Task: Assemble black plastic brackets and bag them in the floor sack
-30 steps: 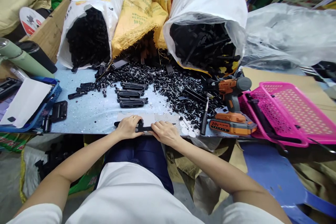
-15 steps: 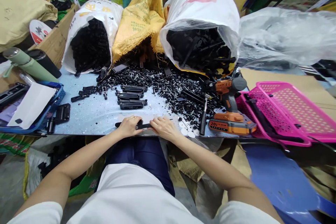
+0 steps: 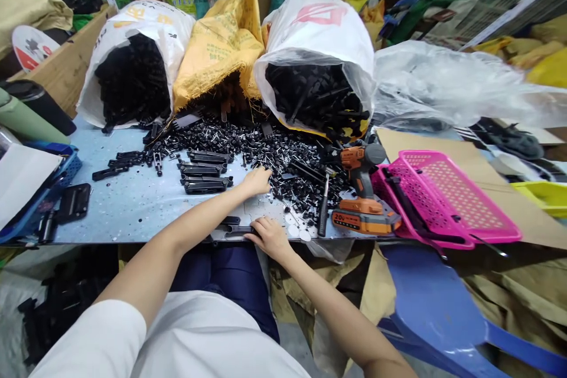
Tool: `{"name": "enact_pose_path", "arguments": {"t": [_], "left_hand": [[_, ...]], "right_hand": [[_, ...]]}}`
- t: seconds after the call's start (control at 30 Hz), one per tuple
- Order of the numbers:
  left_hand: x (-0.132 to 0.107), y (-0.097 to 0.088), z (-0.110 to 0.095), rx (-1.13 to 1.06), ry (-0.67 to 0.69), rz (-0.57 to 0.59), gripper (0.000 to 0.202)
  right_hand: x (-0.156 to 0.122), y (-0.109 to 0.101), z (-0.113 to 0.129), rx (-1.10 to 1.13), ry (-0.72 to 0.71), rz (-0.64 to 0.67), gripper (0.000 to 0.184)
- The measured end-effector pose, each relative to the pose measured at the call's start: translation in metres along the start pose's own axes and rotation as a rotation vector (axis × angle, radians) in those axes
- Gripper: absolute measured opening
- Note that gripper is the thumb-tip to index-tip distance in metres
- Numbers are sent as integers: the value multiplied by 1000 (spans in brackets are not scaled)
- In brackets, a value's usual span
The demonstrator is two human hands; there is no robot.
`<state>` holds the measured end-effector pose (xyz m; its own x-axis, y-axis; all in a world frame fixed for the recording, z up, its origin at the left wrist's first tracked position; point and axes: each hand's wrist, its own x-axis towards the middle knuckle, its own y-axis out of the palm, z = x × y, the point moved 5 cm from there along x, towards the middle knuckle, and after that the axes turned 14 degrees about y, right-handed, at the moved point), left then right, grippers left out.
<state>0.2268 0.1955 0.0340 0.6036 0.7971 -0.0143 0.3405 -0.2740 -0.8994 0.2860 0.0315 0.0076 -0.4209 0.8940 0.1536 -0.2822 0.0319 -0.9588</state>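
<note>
My left hand (image 3: pixel 258 181) reaches over the near edge of a heap of small black parts and metal pins (image 3: pixel 290 156). Its fingers are drawn together, and whatever is between them is hidden. Close to the table's front edge, my right hand (image 3: pixel 271 237) grips the right end of a long black plastic part (image 3: pixel 237 230), which lies on a pale plate (image 3: pixel 261 208). Left of my left hand, several similar black assemblies (image 3: pixel 206 184) lie in a stacked row.
A hammer (image 3: pixel 325 204) and an orange cordless drill (image 3: pixel 365 215) lie to the right, beside a pink basket (image 3: pixel 443 189). Open sacks, white (image 3: pixel 314 29) and yellow (image 3: pixel 221 41), stand behind the heap. A blue basket (image 3: pixel 66 171) holds items at left.
My left hand has let go of the black plastic part and moved up and right to the heap. My right hand stays on the part. The camera view has shifted right.
</note>
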Motion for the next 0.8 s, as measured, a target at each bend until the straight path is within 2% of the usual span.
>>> {"name": "enact_pose_path", "arguments": {"t": [0.07,0.13,0.2,0.27,0.33,0.4,0.5,0.6,0.63,0.7,0.8], "left_hand": [[3,10,-3,-20,-60,17,27],[5,16,-3,-38,-116,26,24],[5,18,-2,-59,-146,27,22],[2,16,-2,-77,-152,13,21],[-6,10,-3,-91,-138,-24,21],[-23,-2,-2,-99,-110,-73,19],[-70,-27,11,-128,-71,-240,16],[-146,-52,42,-262,-79,-615,19],[-172,-54,52,-317,-94,-704,19],[-217,-52,69,-406,-135,-804,18],[-258,-42,74,-416,-165,-851,16]], "right_hand": [[1,-4,-2,42,-50,5,35],[7,-13,-11,78,-49,-48,33],[20,-24,-33,60,105,-146,31],[36,-32,-58,-20,342,-207,30],[52,-31,-75,-117,502,-177,26],[65,-25,-83,-188,555,-110,23],[78,-16,-85,-246,557,-54,19],[83,-12,-85,-266,531,-56,19],[84,-12,-85,-269,518,-58,20],[85,-10,-84,-267,496,-61,21],[86,-11,-79,-189,509,-102,20]]}}
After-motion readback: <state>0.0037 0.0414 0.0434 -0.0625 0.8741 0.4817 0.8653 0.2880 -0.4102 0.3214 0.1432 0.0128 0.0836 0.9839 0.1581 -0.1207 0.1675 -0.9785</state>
